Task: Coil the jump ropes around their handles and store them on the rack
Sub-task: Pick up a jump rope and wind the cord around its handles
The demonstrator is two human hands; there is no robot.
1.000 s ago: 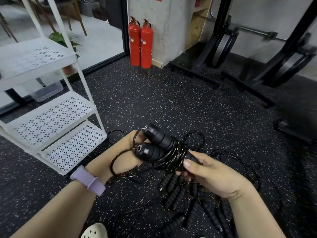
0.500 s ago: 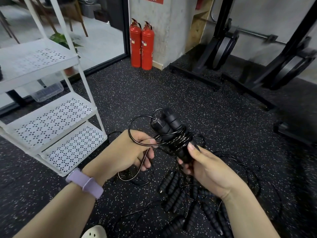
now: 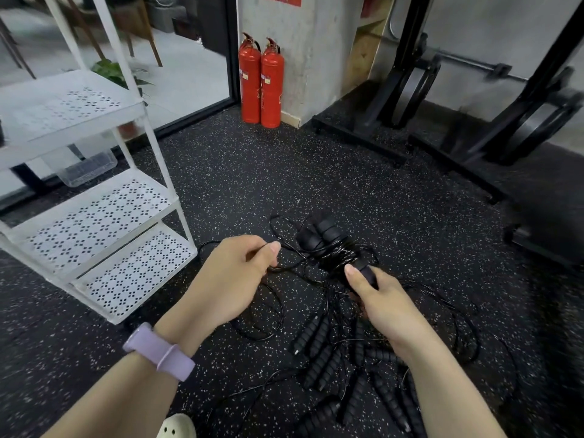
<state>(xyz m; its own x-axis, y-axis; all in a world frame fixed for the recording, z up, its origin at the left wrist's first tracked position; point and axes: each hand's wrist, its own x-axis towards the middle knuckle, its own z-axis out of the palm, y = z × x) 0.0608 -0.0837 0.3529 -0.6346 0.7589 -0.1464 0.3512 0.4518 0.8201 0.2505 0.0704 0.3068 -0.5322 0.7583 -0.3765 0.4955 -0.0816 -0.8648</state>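
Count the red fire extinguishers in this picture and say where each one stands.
2. One fire extinguisher stands on the floor against the concrete pillar, beside the glass door; the second extinguisher stands right next to it, on its right. No others show, though the pillar could hide more.

I saw matt black speckled rubber on the floor [image 3: 252, 184] and white painted, perforated metal on the rack [image 3: 94, 213]. The jump rope handles [image 3: 322, 235] looked like ribbed matt foam, wound with thin glossy black cord [image 3: 339, 257]. The fire extinguishers [image 3: 260, 83] were smooth red metal, and the wristband [image 3: 158, 350] soft lilac silicone.
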